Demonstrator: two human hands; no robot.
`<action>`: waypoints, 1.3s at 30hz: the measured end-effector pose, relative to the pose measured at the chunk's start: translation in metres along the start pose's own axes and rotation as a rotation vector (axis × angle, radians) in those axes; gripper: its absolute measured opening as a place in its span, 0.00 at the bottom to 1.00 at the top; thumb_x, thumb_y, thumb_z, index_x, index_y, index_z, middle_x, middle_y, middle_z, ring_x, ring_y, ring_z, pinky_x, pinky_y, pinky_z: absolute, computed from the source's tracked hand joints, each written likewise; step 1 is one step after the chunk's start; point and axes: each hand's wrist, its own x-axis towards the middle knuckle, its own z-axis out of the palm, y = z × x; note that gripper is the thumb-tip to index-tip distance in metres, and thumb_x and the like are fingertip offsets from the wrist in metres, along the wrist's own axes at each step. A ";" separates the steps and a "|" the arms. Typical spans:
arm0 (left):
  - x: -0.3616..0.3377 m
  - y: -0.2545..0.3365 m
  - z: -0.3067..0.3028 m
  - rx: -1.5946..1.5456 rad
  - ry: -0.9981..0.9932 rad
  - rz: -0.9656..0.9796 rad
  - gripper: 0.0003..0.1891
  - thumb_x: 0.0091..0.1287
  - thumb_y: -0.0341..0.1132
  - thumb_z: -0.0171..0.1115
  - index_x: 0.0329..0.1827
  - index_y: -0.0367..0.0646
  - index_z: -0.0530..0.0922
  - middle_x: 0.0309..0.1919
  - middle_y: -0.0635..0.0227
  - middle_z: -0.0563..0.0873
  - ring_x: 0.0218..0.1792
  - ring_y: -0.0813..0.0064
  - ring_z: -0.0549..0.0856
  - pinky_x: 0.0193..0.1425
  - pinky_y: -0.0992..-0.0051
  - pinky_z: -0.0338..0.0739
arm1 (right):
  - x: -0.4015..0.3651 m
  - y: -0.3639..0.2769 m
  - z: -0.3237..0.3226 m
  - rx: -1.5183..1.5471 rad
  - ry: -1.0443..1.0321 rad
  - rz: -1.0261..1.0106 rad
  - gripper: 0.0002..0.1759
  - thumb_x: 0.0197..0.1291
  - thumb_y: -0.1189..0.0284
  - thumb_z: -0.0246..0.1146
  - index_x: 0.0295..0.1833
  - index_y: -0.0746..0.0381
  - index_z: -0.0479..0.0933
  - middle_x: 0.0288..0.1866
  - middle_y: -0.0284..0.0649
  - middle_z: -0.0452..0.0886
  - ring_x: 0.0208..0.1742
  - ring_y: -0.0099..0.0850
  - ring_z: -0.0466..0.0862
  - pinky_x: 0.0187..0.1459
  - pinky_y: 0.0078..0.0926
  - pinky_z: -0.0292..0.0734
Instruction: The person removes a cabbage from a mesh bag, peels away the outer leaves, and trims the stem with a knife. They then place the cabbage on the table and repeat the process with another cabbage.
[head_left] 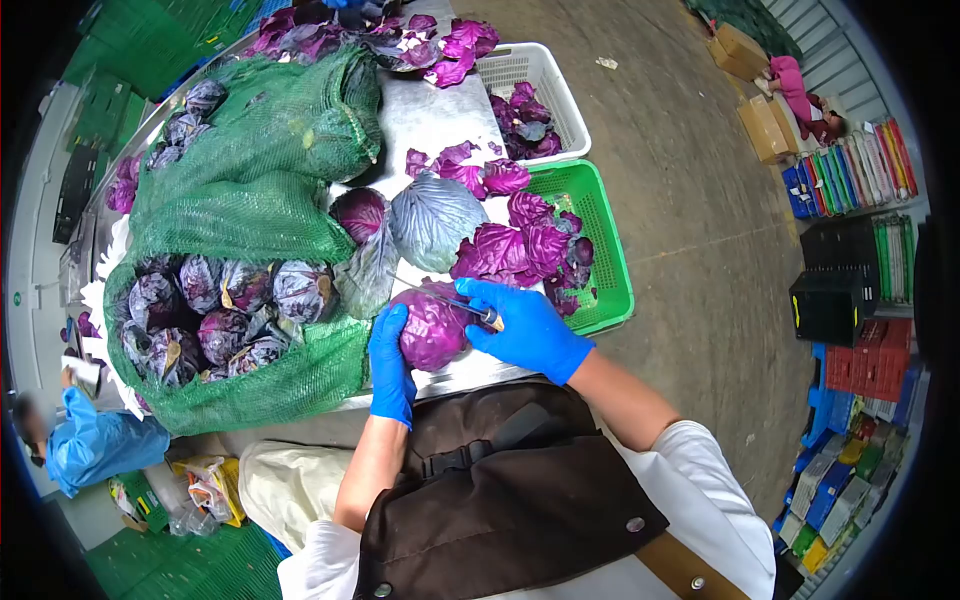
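A peeled red cabbage (432, 330) rests at the table's near edge, in front of my apron. My left hand (392, 365), in a blue glove, is closed against the cabbage's left side and steadies it. In my gloved right hand (525, 328) is a knife (487, 315), its handle under my fingers and its thin blade lying across the top of the cabbage. Loose outer leaves (437, 220) lie just beyond the cabbage. To the left, an open green mesh sack (260, 385) holds several unpeeled red cabbages (303, 290).
Right of the table stand a green crate (612, 245) and a white crate (545, 75), both with purple leaves. Another full mesh sack (260, 130) lies farther back. A person in blue (100, 440) is at the far left. Stacked crates (865, 360) line the right wall.
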 end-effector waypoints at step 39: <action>-0.007 0.011 -0.045 -0.576 -0.271 -0.339 0.40 0.71 0.67 0.40 0.75 0.45 0.64 0.71 0.50 0.70 0.67 0.43 0.73 0.71 0.38 0.65 | 0.028 -0.031 -0.006 0.098 -0.050 0.164 0.31 0.55 0.58 0.75 0.61 0.60 0.78 0.39 0.41 0.86 0.39 0.31 0.87 0.48 0.31 0.81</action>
